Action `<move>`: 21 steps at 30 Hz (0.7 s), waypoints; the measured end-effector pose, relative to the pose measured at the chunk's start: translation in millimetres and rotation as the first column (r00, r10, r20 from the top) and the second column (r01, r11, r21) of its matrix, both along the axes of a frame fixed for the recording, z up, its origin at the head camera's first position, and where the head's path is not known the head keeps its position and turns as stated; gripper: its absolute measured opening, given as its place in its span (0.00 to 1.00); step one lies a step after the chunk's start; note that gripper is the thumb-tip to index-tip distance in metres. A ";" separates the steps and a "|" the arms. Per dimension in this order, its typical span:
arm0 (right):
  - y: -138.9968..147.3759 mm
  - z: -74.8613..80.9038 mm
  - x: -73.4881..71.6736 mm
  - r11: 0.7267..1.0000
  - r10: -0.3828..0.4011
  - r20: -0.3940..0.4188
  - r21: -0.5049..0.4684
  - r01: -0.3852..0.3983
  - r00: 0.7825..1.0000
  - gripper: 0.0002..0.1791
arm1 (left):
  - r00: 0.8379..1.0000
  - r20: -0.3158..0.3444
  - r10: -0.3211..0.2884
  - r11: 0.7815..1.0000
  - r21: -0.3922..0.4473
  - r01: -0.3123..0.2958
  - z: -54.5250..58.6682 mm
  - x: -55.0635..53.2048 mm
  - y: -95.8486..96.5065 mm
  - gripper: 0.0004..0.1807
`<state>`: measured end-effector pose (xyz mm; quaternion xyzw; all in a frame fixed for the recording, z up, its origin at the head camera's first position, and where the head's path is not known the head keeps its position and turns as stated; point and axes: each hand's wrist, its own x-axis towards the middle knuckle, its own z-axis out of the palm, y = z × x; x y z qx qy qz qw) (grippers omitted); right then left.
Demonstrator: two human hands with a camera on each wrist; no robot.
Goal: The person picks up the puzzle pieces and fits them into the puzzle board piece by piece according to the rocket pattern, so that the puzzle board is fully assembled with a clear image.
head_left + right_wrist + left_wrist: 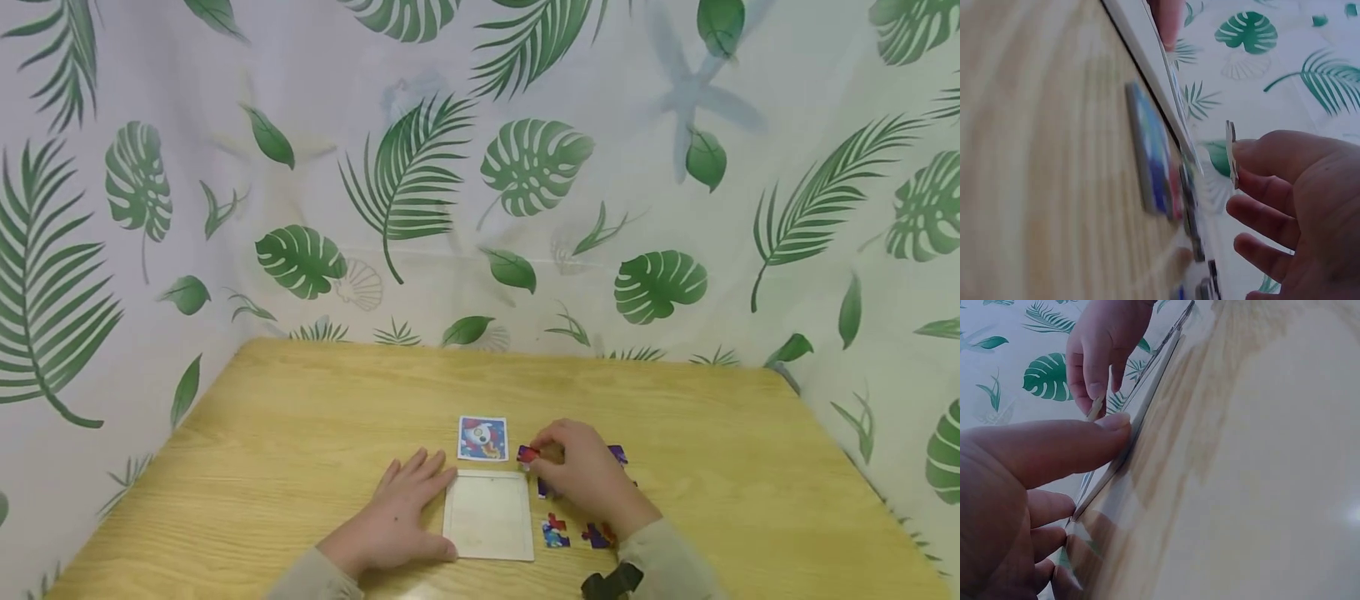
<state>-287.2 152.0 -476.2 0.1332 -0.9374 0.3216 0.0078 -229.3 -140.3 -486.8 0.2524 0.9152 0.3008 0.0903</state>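
My right hand [588,473] pinches a red and purple jigsaw piece [527,454] between thumb and fingers. In the right wrist view that piece [1232,153] stands edge-on at the fingertips, above the table. My left hand [401,517] lies spread at the left side of a pale puzzle tray [489,515], thumb and fingertips right at its edge. The tray's recess holds no pieces. In the left wrist view the left thumb [1079,447] reaches along the tray's rim. A small picture card [483,439] with a white rocket on blue lies just beyond the tray.
Right of the tray lie loose pieces: a blue and red one [556,532], a dark purple and red one [597,536], and others partly hidden under the right hand. The wooden table [360,392] ends at a leaf-patterned curtain [450,250]. A black band [612,582] is on the right wrist.
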 end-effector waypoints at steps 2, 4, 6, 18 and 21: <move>-7.0 5.1 3.9 1.000 0.026 -0.004 0.018 -0.026 1.000 0.07 | 1.000 0.006 -0.002 1.000 0.006 0.002 0.4 -1.1 1.4 0.56; -15.5 8.8 8.8 0.999 0.049 0.011 0.019 -0.049 0.999 0.07 | 1.000 0.011 -0.001 1.000 0.003 0.001 1.0 -1.5 2.0 0.56; -24.5 11.1 14.0 0.997 0.074 0.023 0.006 -0.074 0.997 0.07 | 1.000 0.013 -0.001 1.000 -0.009 0.001 1.5 -1.8 1.7 0.56; -57.3 8.8 20.4 0.975 0.222 -0.017 0.024 -0.221 0.975 0.06 | 1.000 -0.004 -0.004 1.000 -0.026 0.004 5.2 -2.3 1.4 0.58; -62.0 7.3 20.1 0.971 0.232 -0.013 0.067 -0.230 0.973 0.06 | 1.000 0.009 -0.001 1.000 -0.012 0.001 4.2 -1.4 1.6 0.57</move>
